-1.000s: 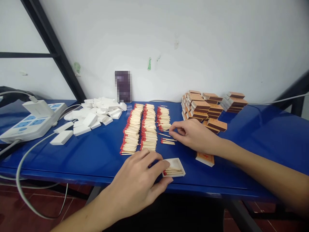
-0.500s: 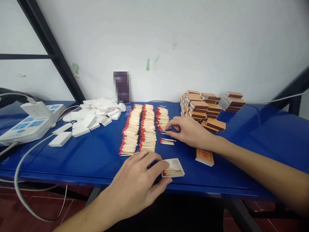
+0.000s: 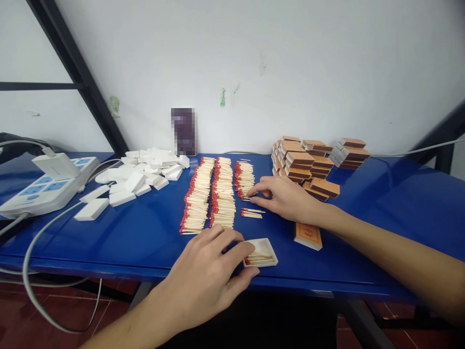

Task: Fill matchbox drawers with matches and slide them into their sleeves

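My left hand (image 3: 209, 271) rests at the front edge of the blue table (image 3: 381, 232), its fingers curled against a small white tray (image 3: 262, 253) with a few red-tipped matches in it. My right hand (image 3: 286, 198) reaches to the near end of the third row of matches (image 3: 244, 177), thumb and fingertips pinched on matches there. A few loose matches (image 3: 252, 212) lie just below that hand. Two longer rows of matches (image 3: 210, 191) lie to the left. An orange matchbox sleeve (image 3: 308, 235) lies flat under my right wrist.
A pile of white inner trays (image 3: 140, 174) sits at the left. Stacks of orange matchboxes (image 3: 312, 162) stand at the back right. A white power strip (image 3: 45, 182) with grey cables lies at the far left. A blurred dark object (image 3: 184, 131) leans on the wall.
My right hand moved slightly up and left, from the loose matches to the near end of the third row. The left hand stayed on the tray.
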The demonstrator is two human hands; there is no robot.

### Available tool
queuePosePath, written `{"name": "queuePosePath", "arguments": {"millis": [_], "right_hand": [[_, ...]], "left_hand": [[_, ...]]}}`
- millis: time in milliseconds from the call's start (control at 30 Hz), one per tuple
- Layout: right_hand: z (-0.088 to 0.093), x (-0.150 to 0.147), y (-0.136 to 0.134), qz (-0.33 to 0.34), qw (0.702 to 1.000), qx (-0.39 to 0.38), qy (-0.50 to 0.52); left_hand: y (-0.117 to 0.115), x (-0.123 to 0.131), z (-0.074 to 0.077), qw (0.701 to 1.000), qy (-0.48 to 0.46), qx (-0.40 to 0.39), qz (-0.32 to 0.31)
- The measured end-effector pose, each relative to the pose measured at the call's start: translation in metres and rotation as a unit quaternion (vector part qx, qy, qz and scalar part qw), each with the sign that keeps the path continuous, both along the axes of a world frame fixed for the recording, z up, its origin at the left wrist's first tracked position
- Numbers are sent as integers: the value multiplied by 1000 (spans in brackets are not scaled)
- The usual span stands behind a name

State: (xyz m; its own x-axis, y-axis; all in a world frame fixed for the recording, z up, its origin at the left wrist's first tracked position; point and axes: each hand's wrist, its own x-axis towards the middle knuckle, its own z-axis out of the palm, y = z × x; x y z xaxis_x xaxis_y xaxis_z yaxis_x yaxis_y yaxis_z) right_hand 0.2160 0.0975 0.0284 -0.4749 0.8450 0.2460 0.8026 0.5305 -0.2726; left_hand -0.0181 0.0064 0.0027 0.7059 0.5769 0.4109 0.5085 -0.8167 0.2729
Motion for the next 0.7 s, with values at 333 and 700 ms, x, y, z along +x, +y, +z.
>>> {"name": "queuePosePath", "arguments": {"millis": [333,700], "right_hand": [[0,0,-1,5,1000,2,13],[7,-2,-6,9,999,-39,25]], "left_hand": [[-1,-1,1,1000,2,-1,-1],[0,0,1,1000,1,18,1]]}}
